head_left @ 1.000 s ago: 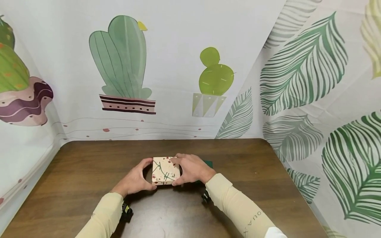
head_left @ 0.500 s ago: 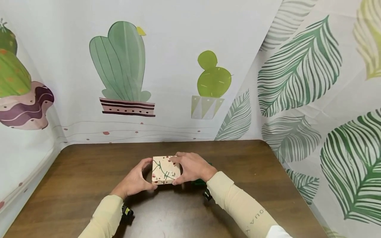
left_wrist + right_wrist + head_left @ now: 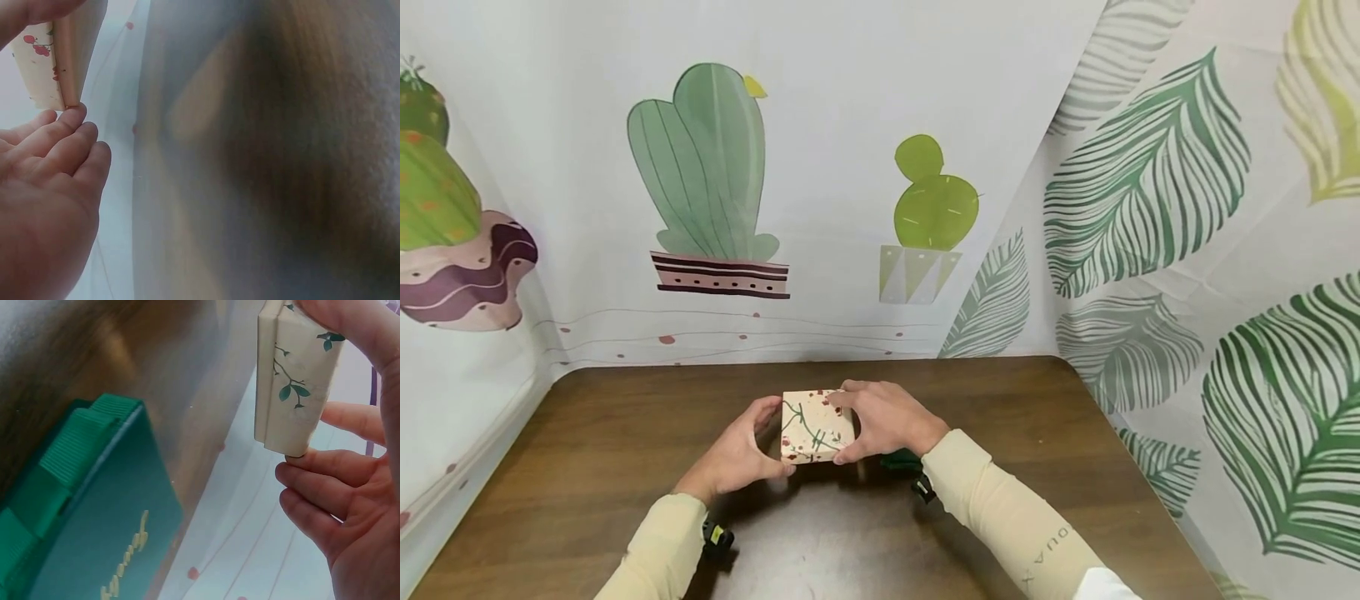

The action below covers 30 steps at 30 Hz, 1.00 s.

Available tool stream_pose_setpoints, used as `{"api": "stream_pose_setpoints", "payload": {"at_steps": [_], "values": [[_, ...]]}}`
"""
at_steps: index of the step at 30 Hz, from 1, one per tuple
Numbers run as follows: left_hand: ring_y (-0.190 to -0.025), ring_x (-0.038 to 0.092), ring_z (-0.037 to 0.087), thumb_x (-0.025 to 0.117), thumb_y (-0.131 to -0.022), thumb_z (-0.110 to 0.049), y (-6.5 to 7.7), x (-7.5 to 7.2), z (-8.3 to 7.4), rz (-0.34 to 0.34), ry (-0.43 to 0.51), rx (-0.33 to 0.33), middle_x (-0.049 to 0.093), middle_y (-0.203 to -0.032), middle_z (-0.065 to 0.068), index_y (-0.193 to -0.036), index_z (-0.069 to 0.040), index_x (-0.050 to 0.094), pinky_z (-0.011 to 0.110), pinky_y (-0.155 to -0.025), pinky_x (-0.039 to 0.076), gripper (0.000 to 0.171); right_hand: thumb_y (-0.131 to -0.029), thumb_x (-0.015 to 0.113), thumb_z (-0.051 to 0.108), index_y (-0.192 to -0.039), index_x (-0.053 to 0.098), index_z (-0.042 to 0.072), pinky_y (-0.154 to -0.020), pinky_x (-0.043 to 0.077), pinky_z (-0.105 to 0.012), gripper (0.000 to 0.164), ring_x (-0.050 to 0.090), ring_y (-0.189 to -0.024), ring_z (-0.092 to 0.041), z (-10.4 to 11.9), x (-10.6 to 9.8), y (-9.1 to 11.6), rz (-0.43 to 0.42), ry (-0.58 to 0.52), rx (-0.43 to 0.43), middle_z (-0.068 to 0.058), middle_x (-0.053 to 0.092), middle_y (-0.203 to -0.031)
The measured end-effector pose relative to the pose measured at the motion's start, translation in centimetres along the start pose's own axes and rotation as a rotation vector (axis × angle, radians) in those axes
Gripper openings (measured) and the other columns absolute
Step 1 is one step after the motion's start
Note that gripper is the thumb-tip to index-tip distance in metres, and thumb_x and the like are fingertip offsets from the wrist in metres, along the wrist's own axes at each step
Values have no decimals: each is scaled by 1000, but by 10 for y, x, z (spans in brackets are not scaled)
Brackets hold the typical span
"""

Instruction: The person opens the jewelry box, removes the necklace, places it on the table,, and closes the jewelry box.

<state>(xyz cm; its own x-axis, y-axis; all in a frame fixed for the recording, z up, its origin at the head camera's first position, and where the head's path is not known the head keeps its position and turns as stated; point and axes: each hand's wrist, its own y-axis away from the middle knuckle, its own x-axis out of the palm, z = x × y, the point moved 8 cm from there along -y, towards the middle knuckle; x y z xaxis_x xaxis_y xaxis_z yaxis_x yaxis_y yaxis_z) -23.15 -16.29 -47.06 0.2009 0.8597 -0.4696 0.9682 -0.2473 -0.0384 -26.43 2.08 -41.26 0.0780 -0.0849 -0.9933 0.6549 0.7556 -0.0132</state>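
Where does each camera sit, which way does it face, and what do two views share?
Head: on the head, facing forward and down at the table and floral box; sleeves, left hand and right hand show.
Left wrist: on that wrist, facing the floral box and blurred table; the left hand shows.
Right wrist: on that wrist, facing the floral box and green box; the right hand shows.
Shared: both wrist views show the floral box; head and right wrist both catch the green box.

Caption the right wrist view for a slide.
The right hand grips a leaf-patterned cream box above a brown table, where a green box with pale lettering lies.
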Motion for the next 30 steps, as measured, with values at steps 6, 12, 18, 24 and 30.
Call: {"api": "stream_pose_setpoints", "payload": {"at_steps": [6, 12, 18, 24, 30], "values": [[-148, 41, 50, 94, -68, -12, 3, -3, -7, -14, -6, 11, 46, -156, 31, -151, 5, 36, 60, -121, 33, 102, -74, 84, 65, -141, 64, 24, -84, 57, -31, 81, 65, -93, -15, 3, -9, 2, -9, 3, -11, 2, 67, -123], [-148, 41, 50, 95, -68, -12, 4, -6, -15, -29, 4, 13, 45, -158, 29, -152, 3, 36, 60, -121, 34, 104, -73, 85, 65, -143, 64, 25, -79, 56, -29, 84, 64, -87, -13, 5, -22, 4, -36, 13, -19, 4, 66, -122], [-148, 42, 49, 95, -68, -12, 5, -11, -22, -33, 4, 25, 46, -157, 28, -152, 2, 37, 61, -121, 35, 103, -72, 86, 65, -139, 68, 23, -76, 55, -28, 81, 60, -80, -10, 7, -30, 5, -71, 12, -40, 6, 66, -116], [-148, 42, 48, 96, -69, -15, 6, -14, -29, -32, 9, 31, 46, -158, 27, -153, 2, 37, 61, -121, 34, 104, -71, 87, 65, -138, 68, 22, -77, 55, -29, 81, 59, -79, -9, 7, -37, 7, -95, 1, -51, 5, 66, -115], [-148, 44, 47, 95, -71, -18, 7, -16, -36, -36, 2, 32, 47, -158, 26, -154, 1, 36, 61, -120, 36, 104, -72, 86, 64, -138, 68, 22, -79, 56, -30, 80, 62, -82, -10, 7, -43, 9, -98, -7, -56, 5, 66, -116]]}}
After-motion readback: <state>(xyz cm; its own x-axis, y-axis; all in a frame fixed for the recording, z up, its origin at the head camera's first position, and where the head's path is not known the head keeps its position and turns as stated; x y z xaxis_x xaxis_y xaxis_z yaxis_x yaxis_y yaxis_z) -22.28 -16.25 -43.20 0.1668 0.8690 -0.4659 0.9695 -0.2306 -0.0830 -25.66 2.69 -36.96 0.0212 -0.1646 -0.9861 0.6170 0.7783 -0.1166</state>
